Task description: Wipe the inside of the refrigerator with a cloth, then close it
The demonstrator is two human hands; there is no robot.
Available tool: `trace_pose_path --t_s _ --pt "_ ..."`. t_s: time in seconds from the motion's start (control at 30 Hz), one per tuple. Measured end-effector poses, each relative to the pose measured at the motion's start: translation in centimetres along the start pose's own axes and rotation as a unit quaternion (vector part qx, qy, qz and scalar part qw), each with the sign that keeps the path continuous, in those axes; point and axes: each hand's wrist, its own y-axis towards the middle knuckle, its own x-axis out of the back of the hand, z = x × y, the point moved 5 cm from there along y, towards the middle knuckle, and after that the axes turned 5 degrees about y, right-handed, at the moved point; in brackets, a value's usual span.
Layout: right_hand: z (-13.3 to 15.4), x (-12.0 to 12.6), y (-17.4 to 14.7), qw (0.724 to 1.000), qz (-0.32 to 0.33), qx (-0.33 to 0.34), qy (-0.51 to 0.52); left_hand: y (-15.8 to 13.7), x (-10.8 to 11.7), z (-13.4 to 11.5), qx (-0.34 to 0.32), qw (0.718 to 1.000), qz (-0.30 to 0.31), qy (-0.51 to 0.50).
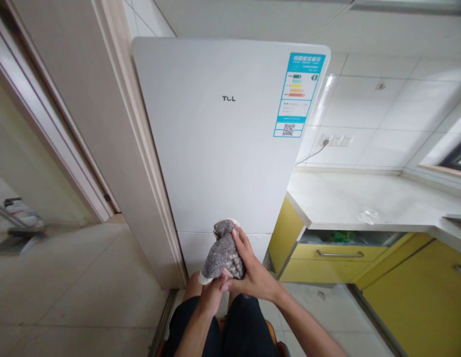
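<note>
A bunched grey cloth [223, 255] with pale edges is between my two hands, above my lap and in front of the white fridge [223, 158]. My left hand [213, 293] grips its lower end, with the thumb against the near side and the other fingers mostly hidden. Along the cloth's right side, my right hand [254, 270] is closed on it, fingers pointing up and the palm low. The cloth's top overlaps the fridge front near the seam between its doors; I cannot tell whether they touch.
A door frame [141, 148] stands close on the left. To the right are a white counter [338, 198] with crumpled clear plastic [367, 215], a yellow drawer [330, 254] and a plugged-in cord [315, 152]. A dustpan [20, 240] lies on the floor at far left.
</note>
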Motion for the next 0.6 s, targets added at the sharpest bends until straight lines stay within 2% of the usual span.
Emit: trace_pose_path --t_s 0.13,0.23,0.27,0.33,0.4,0.43,0.5,0.6 --pt "-0.5 1.6 -0.6 0.993 -0.119 0.009 -0.024 -1.8 -4.1 -1.4 -0.028 0.994 0.102 -0.037" --pt "-1.5 3.1 -1.4 0.980 -0.199 0.006 -0.020 -3.1 -7.1 -2.7 -0.032 0.983 0.180 0.002" --pt "-1.9 3.8 -1.6 0.975 -0.221 0.000 -0.017 -3.1 -7.7 -2.9 -0.043 0.980 0.191 0.024" --pt "-3.1 5.9 -1.8 0.961 -0.276 -0.027 -0.020 -2.6 -7.9 -2.7 -0.078 0.980 0.174 0.063" --pt "-4.4 9.0 -2.0 0.936 -0.345 -0.057 -0.042 -1.1 -6.5 -1.8 -0.089 0.984 0.121 0.098" --pt "-5.0 11.0 -2.2 0.920 -0.380 -0.067 -0.064 -0.1 -5.2 -1.0 -0.063 0.987 0.091 0.119" --pt "-6.3 15.6 -2.4 0.889 -0.435 -0.065 -0.130 2.0 -1.4 0.3 -0.041 0.984 0.016 0.173" --pt "-8.2 23.1 -2.9 0.830 -0.486 -0.044 -0.270 5.0 5.8 0.8 -0.086 0.958 -0.077 0.263"
